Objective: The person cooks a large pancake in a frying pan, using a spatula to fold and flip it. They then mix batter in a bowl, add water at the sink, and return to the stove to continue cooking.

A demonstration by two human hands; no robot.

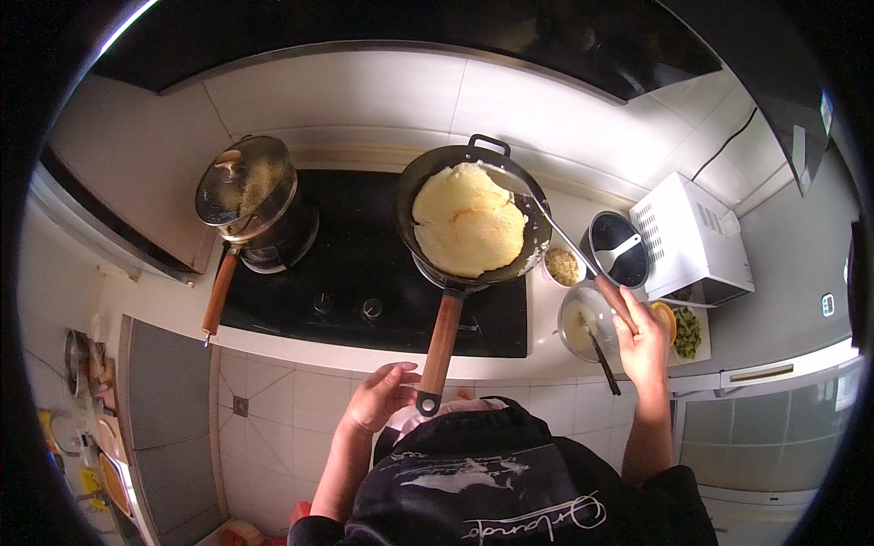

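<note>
A wok [538,254] with a wooden handle stands on the right burner of a black glass hob. In it lies a pale yellow pancake [471,225], folded or overlapping, with a small browned patch. My right hand [640,334] grips the wooden handle of a metal spatula [570,240]; the spatula's blade rests at the pancake's upper right edge. Beside the end of the wok handle [439,345] is my left hand [386,396], its fingers loosely curved; whether they touch the handle is unclear.
A glass-lidded pot [263,205] stands on the left burner. Right of the hob are a bowl of batter [580,341] with chopsticks, a cup of chopped food [563,266], a dark pot [618,239] with a white utensil, chopped greens [688,333] and a white appliance [696,239].
</note>
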